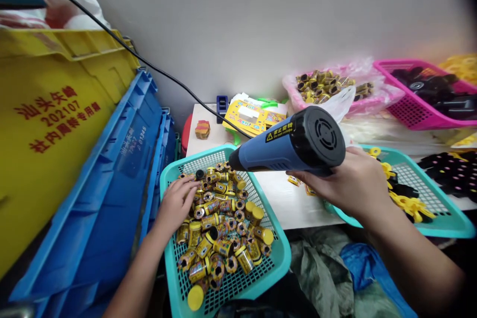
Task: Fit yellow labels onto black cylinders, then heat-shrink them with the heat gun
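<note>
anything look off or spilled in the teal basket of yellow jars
I see nothing spilled. The small yellow jars lie jumbled in the teal basket, many tipped sideways. Two black round ends look odd among mostly yellow lids: one by the left hand, one mid-pile, though that may be normal.

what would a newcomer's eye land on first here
Likely the blue tool, large in mid-picture in the right hand, pointing toward the nearer teal basket. Next, the heap of small yellow canisters in that basket, with the left hand at the heap's upper left. The yellow crate with red lettering also stands out, far left.
</note>
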### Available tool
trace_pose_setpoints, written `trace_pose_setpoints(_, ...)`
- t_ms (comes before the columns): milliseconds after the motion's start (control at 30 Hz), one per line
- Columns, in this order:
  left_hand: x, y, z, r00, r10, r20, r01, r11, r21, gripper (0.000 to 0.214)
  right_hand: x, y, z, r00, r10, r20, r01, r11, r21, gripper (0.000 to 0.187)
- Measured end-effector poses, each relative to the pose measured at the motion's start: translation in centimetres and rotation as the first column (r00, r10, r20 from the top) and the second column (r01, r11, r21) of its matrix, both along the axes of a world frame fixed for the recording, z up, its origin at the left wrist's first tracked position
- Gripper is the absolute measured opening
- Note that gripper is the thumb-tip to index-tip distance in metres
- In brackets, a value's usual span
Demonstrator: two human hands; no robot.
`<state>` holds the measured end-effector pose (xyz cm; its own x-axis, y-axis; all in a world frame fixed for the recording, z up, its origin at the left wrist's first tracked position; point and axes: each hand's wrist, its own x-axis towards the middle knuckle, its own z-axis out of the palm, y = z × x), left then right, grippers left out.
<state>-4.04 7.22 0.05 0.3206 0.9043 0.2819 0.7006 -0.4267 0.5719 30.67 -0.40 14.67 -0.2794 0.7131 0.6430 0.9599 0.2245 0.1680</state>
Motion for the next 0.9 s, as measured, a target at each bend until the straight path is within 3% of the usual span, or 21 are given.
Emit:
trace_pose_setpoints(100, -1.2, -1.8, 0.3, 0.975, 0.205, 0.080, -0.214, 0.970, 0.113, 0.026, -0.1, 0.1, 0.0, 1.000, -0.017, 0.023, 0.018, 0.999, -0.041, 0.039)
trace_pose_setpoints(200, -2.3, -4.0, -0.1, 0.906, 0.395, 0.152, -0.411, 0.907, 0.094, 0.025, -0.4, 0.6, -0.2, 1.000, -0.011, 0.004, 0.011, 0.998, -0.065, 0.039)
trace_pose_setpoints(300, -3.2, -5.8, -1.5, 0.807, 0.527, 0.267, -0.513, 0.849, -0.127, 0.038, -0.9, 1.3, -0.5, 0.998, 0.007, -0.057, -0.013, 0.995, -0.094, 0.045)
trace_pose_setpoints(367, -3.6, -6.4, -2.4, 0.738, 0.581, 0.343, -0.504, 0.813, -0.292, 0.049, -1.4, 1.8, -0.8, 0.996, -0.012, -0.087, 0.002, 0.993, -0.115, 0.049)
trace_pose_setpoints(433, -3.9, -6.6, -3.1, 0.703, 0.606, 0.373, -0.479, 0.790, -0.382, 0.053, -1.9, 2.2, -0.9, 0.996, -0.014, -0.090, 0.004, 0.994, -0.109, 0.049)
trace_pose_setpoints(533, -3.9, -6.5, -3.3, 0.707, 0.614, 0.352, -0.474, 0.780, -0.408, 0.053, -2.3, 2.4, -0.6, 0.997, 0.066, -0.048, -0.069, 0.995, -0.066, 0.043)
trace_pose_setpoints(633, -3.7, -6.4, -3.2, 0.751, 0.566, 0.340, -0.459, 0.818, -0.346, 0.048, -2.3, 2.5, 0.1, 0.993, 0.112, 0.038, -0.111, 0.993, -0.035, 0.037)
trace_pose_setpoints(733, -3.5, -6.3, -3.1, 0.792, 0.512, 0.332, -0.441, 0.856, -0.268, 0.041, -1.9, 2.8, 0.7, 0.987, 0.077, 0.142, -0.077, 0.997, -0.007, 0.034)
trace_pose_setpoints(900, -3.5, -6.4, -3.6, 0.787, 0.510, 0.348, -0.467, 0.860, -0.206, 0.040, -1.5, 3.6, 0.8, 0.986, 0.048, 0.159, -0.046, 0.999, -0.018, 0.041)
